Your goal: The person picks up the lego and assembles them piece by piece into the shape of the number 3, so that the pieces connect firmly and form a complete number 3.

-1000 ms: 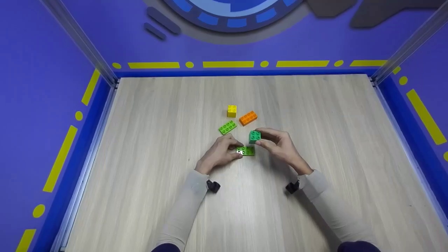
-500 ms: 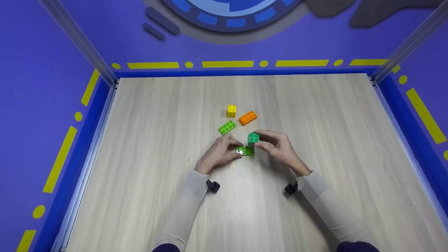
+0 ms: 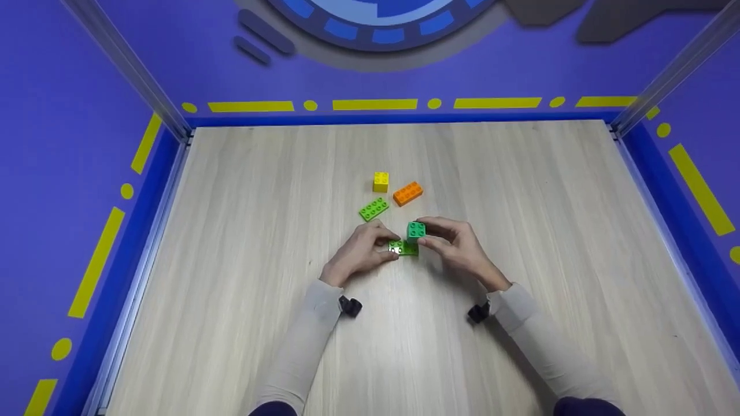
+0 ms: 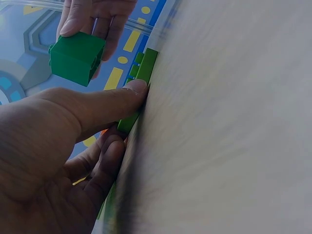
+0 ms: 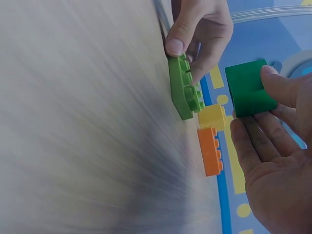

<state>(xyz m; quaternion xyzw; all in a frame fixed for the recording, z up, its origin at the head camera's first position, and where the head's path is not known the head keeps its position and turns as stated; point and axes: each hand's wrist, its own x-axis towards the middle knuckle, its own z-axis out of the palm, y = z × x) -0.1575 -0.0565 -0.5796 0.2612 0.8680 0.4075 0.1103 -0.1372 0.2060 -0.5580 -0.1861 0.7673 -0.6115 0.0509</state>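
Observation:
My left hand (image 3: pixel 362 251) pinches the left end of a flat light-green building brick (image 3: pixel 409 249) that lies on the table. In the left wrist view the thumb and fingers grip this green brick (image 4: pixel 130 119) by its sides. My right hand (image 3: pixel 462 248) holds a square dark-green brick (image 3: pixel 416 231) between thumb and fingers, studs upward. The right wrist view shows that dark-green brick (image 5: pixel 249 88) raised above the flat one (image 5: pixel 180 92), with a gap between them.
Behind the hands lie another flat light-green brick (image 3: pixel 374 209), an orange brick (image 3: pixel 408 193) and a yellow square brick (image 3: pixel 381 182). Blue panels (image 3: pixel 370 86) with yellow marks wall in the wooden table (image 3: pixel 260 190) at the back and sides.
My right hand has moved a little left and toward me, bringing the dark-green brick closer over the flat brick's right part. The left hand keeps its hold in place.

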